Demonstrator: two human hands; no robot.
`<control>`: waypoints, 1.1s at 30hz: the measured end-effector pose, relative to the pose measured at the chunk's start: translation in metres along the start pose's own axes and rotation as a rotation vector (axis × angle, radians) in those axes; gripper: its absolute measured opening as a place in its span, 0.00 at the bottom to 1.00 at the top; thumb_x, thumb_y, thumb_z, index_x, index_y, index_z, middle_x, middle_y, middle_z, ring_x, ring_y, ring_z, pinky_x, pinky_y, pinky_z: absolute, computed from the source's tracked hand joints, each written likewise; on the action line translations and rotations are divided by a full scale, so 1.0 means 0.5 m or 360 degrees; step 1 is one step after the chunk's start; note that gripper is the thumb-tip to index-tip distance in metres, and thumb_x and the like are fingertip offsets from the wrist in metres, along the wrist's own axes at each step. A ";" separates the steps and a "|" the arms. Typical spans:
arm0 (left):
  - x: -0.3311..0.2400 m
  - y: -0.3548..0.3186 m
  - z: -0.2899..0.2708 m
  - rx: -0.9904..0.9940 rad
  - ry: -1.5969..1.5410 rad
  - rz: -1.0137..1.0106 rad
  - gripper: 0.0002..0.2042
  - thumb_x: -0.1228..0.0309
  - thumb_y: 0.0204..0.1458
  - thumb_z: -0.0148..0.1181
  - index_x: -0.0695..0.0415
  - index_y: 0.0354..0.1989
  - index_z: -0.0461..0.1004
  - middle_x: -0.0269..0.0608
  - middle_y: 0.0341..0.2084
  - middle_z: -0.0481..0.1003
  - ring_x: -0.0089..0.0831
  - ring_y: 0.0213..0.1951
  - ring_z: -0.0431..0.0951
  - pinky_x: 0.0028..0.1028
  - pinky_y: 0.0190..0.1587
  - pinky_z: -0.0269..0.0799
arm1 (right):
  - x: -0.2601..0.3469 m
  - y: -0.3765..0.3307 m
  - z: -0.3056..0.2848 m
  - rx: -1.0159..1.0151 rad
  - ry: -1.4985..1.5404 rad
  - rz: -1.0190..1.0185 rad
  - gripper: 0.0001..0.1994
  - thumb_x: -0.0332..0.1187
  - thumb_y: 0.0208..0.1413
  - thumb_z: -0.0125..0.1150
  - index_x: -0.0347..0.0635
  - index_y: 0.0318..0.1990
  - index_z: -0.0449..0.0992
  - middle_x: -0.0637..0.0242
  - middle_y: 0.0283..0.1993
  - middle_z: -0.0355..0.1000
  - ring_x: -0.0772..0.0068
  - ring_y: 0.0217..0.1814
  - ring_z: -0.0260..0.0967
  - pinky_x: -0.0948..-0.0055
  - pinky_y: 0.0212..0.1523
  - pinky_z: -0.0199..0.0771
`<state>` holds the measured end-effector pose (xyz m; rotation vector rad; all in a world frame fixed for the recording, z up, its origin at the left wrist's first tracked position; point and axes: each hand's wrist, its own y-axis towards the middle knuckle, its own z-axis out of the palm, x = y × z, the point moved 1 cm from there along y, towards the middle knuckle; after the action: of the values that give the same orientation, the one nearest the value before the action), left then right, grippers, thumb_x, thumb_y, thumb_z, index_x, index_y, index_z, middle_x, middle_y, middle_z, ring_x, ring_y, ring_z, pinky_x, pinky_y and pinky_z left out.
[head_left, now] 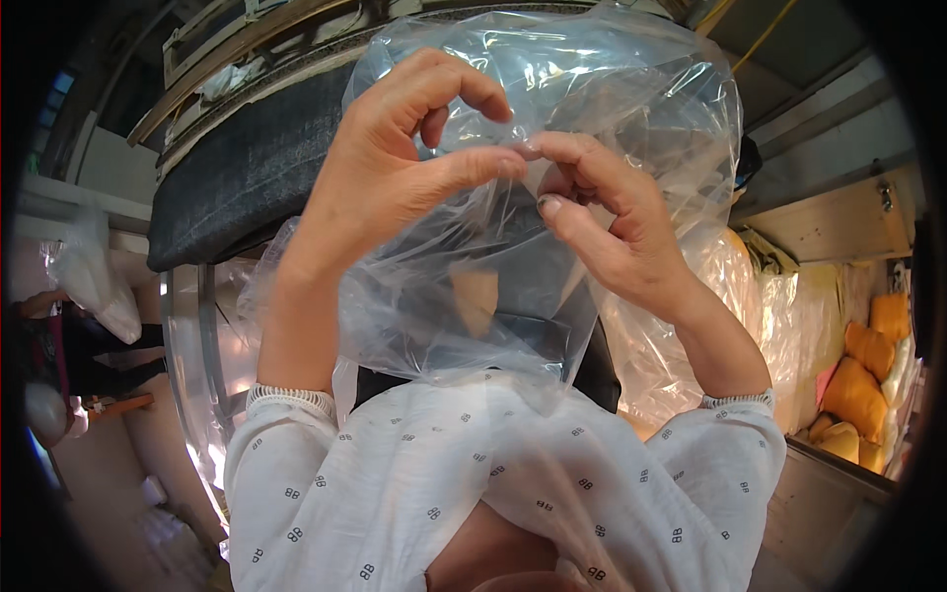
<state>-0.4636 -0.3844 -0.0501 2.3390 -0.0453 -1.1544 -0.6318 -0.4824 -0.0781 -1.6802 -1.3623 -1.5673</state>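
A large, crinkled clear plastic bag [631, 89] spreads over my lap and up in front of me, its creases running in toward my hands. Above it, my left hand [404, 148] is arched, with thumb and forefinger apart in a C shape and nothing plain between them. The left thumb tip meets the tip of my right forefinger at the middle of the bag. Bent inward, my right hand [621, 217] has its thumb close to its curled fingers, seemingly with a bit of the clear film there. Its inner fingers are partly hidden.
Beyond the bag on the left lies a dark padded roll [247, 158] beside a wooden rail [237, 41]. Orange bundles [858, 395] are stacked at the right. More clear plastic [730, 296] lies beside my right forearm. Someone in dark clothing [109, 345] is at the far left.
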 end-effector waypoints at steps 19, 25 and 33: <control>0.038 -0.041 -0.065 0.0015 -0.0180 0.0282 0.10 0.74 0.44 0.63 0.58 0.34 0.71 0.30 0.28 0.69 0.18 0.30 0.69 0.17 0.31 0.66 | 0.040 0.047 0.045 0.0204 -0.0453 -0.0258 0.23 0.18 0.42 0.48 0.40 0.51 0.65 0.70 0.25 0.63 0.82 0.26 0.60 0.83 0.30 0.62; -0.020 -0.010 -0.104 0.0043 -0.0195 0.0072 0.06 0.77 0.43 0.62 0.63 0.30 0.74 0.36 0.23 0.71 0.22 0.26 0.70 0.21 0.27 0.64 | 0.066 0.072 0.035 0.0337 -0.0541 -0.0238 0.23 0.17 0.42 0.48 0.34 0.52 0.63 0.71 0.25 0.62 0.82 0.28 0.59 0.83 0.32 0.59; 0.015 0.014 -0.117 -0.0281 -0.0086 0.1288 0.04 0.77 0.44 0.60 0.62 0.29 0.73 0.36 0.26 0.70 0.22 0.30 0.69 0.20 0.34 0.64 | 0.142 0.111 -0.009 0.0266 -0.0907 -0.0538 0.22 0.22 0.41 0.55 0.38 0.49 0.67 0.69 0.29 0.64 0.78 0.31 0.60 0.81 0.33 0.62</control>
<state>-0.4140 -0.3667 -0.0232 1.8308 -0.7936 -0.7584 -0.5954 -0.4842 0.0045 -1.9479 -2.0900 -1.1195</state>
